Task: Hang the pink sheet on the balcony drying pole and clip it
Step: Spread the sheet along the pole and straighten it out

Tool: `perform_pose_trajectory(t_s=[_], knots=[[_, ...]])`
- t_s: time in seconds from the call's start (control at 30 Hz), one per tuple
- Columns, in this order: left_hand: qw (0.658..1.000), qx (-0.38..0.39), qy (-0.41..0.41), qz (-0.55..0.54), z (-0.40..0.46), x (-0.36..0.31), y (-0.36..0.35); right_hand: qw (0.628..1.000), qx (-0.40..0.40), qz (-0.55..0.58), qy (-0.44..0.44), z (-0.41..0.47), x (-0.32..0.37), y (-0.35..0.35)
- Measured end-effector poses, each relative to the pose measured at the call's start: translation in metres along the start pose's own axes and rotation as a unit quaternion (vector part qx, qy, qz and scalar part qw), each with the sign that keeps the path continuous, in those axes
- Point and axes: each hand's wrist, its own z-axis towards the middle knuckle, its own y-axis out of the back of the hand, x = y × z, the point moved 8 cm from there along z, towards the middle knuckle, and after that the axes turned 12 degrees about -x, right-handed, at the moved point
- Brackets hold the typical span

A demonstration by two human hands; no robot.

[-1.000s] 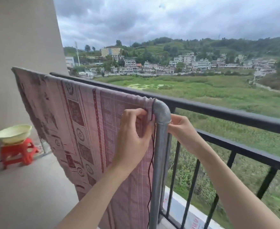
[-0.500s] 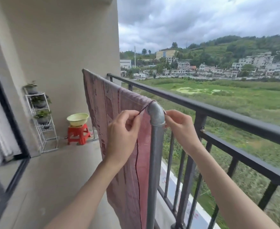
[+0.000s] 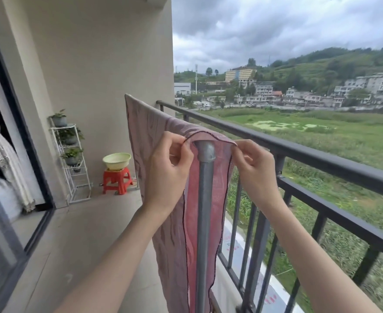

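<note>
Both hands pinch the near edge of the sheet (image 3: 154, 132) at the top of the pole (image 3: 205, 199). Left hand (image 3: 169, 170) nips the dark-stitched hem between thumb and curled fingers, just left of the grey elbow joint (image 3: 206, 150). Right hand (image 3: 253, 170) pinches the hem's corner just right of the joint, fingers curled down over the cloth. Between them the hem arches over the joint. From there the sheet runs along the pole toward the far wall and hangs down on both sides, with the upright between the two falls. A black railing (image 3: 321, 154) runs just right of the pole. Far left, a pale basin (image 3: 116, 160) sits on a red stool (image 3: 117, 180) beside a white plant rack (image 3: 73, 163).
</note>
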Motion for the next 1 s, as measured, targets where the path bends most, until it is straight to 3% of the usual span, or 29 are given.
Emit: perform_pose_trajectory(t_s=[0.13, 0.27, 0.37, 0.57, 0.73, 1.0], knots=[[0.998, 0.04, 0.042, 0.024, -0.043, 0.022, -0.007, 1.0, 0.021, -0.016, -0.007, -0.034, -0.028, -0.008], [0.994, 0.046, 0.084, 0.056, -0.079, 0.043, -0.008, 0.993, 0.105, -0.018, -0.055, -0.068, -0.056, -0.02], [0.99, 0.038, 0.104, 0.091, -0.107, 0.058, 0.0, 0.977, 0.175, -0.039, -0.114, -0.103, -0.09, -0.026], [0.957, 0.108, 0.216, 0.164, -0.179, 0.109, 0.006, 0.93, 0.27, -0.124, -0.217, -0.173, -0.146, -0.028], [0.933, 0.15, 0.259, 0.199, -0.211, 0.135, 0.015, 0.931, 0.225, -0.15, -0.244, -0.191, -0.17, -0.004], [0.928, 0.126, 0.312, 0.161, -0.244, 0.138, 0.016, 0.971, 0.13, -0.132, -0.154, -0.171, -0.135, 0.011]])
